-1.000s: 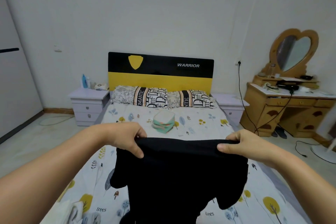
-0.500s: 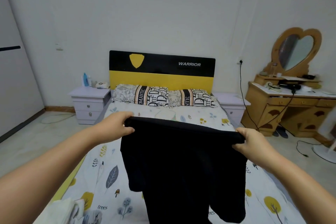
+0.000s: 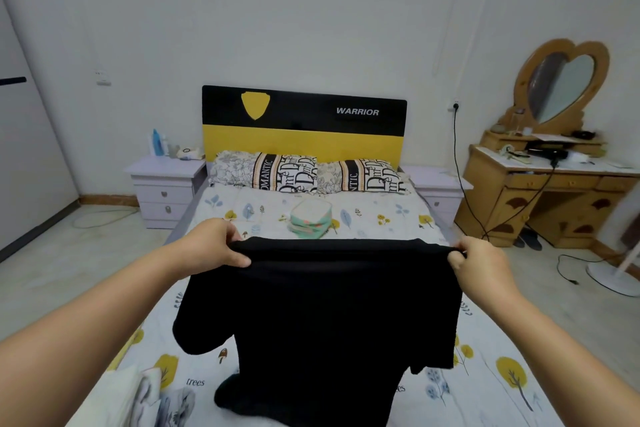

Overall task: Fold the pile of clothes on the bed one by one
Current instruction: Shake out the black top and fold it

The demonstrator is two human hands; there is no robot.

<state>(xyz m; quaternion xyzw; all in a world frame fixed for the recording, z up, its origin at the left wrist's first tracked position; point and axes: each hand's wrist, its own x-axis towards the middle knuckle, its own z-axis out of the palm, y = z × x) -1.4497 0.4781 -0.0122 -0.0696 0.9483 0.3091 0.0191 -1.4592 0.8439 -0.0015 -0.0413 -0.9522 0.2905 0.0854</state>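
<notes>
A black T-shirt (image 3: 322, 315) hangs stretched in the air over the bed (image 3: 381, 218), its lower end touching the patterned sheet. My left hand (image 3: 218, 246) pinches its upper left corner and my right hand (image 3: 481, 263) pinches its upper right corner. Both short sleeves droop at the sides. A small folded stack of green and white cloth (image 3: 310, 218) lies farther up the bed below the pillows. White and grey printed clothes (image 3: 145, 399) lie heaped at the bed's near left corner, partly cut off by the frame edge.
Two patterned pillows (image 3: 304, 172) lean on the black and yellow headboard (image 3: 304, 128). White nightstands (image 3: 166, 187) flank the bed. A wooden dressing table (image 3: 554, 191) with a heart mirror stands right, with cables and a fan base (image 3: 616, 274) on the floor.
Both hands dropped the shirt's top edge back down from its raised position, so the folded green stack shows again. The shirt's bottom now rests on the sheet.
</notes>
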